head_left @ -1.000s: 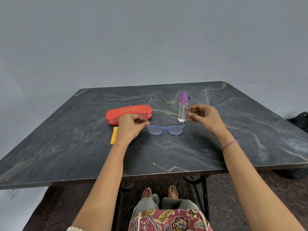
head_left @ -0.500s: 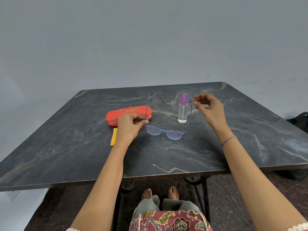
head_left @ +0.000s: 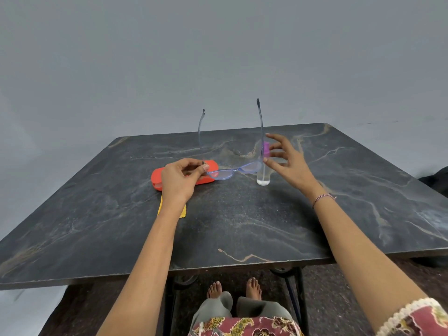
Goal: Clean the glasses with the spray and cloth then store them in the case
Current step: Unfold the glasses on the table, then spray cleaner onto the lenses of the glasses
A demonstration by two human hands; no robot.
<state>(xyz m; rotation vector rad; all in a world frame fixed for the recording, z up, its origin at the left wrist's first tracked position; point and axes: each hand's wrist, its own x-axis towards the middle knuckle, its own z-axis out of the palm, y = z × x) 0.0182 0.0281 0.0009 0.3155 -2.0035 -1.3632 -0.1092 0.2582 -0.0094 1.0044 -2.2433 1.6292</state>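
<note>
Blue-framed glasses (head_left: 232, 170) hang above the table with both arms pointing up. My left hand (head_left: 180, 178) pinches the frame at its left corner. Just right of the glasses, my right hand (head_left: 286, 161) has its fingers spread and grips nothing. A clear spray bottle with a pink cap (head_left: 263, 170) stands upright behind the right lens, close to my right palm. The shut red case (head_left: 208, 175) lies on the table behind my left hand, partly hidden. A yellow cloth (head_left: 183, 212) shows under my left wrist.
The dark marble table (head_left: 242, 226) has its front edge near my knees and a grey wall behind it. A dark object (head_left: 436, 178) sits off the table's right side.
The glasses rose off the table and tilted so their arms point up. My right hand let go of the right arm and spread its fingers. My left hand kept its pinch.
</note>
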